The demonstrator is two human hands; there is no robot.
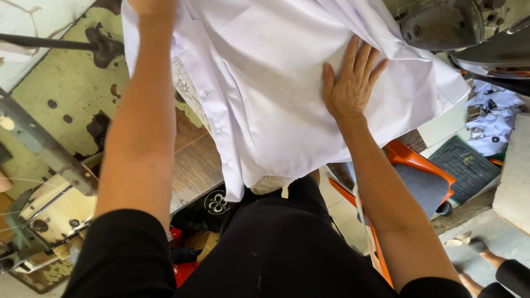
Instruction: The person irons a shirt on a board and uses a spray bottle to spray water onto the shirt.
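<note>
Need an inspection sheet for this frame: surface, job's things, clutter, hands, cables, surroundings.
Surface: worn wooden table, with a chipped pale-green top beside it.
Job's things: white garment spread over the table, hanging off the near edge.
Clutter: dark fabric with a white emblem under the table edge.
Hands: right hand flat, fingers spread, on the garment; left hand mostly out of frame at the garment's top edge, grip cannot be told.
Cables: nothing seen.
Surroundings: grey metal machine part top right, orange-framed seat, dark mat, white cloth pile on the floor.
</note>
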